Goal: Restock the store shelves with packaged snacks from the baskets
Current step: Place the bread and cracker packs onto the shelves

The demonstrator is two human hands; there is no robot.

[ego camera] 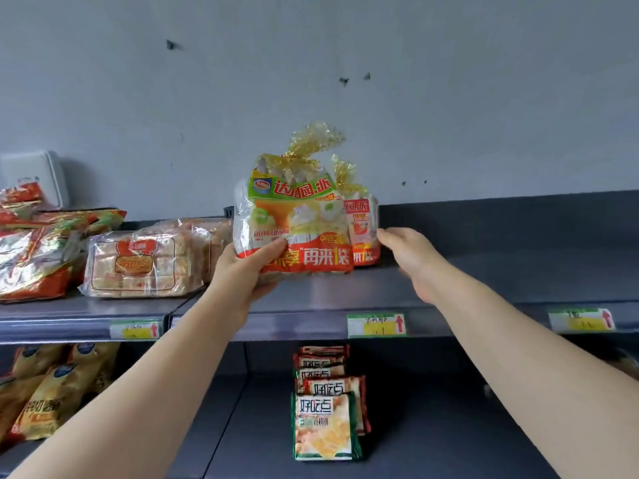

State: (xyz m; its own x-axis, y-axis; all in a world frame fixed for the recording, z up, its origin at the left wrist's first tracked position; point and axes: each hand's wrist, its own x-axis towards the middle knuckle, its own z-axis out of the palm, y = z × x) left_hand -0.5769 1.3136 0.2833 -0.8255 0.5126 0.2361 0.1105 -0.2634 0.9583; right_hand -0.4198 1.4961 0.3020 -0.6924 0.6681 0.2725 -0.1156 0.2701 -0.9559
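My left hand (pixel 247 267) grips the lower left corner of a clear snack bag (pixel 294 216) with a green, orange and red label and a gold twist top, holding it upright at the upper shelf (pixel 449 278). Right behind it stands a second, matching bag (pixel 363 229) on that shelf. My right hand (pixel 408 250) reaches in with straight fingers, whose tips touch the right side of the rear bag.
Clear packs of cakes (pixel 141 264) and foil-wrapped packs (pixel 38 243) lie on the upper shelf to the left. On the lower shelf stands a row of green-and-red biscuit packs (pixel 325 423), with yellow bags (pixel 52 388) at the left. Price tags (pixel 377 324) line the shelf edge.
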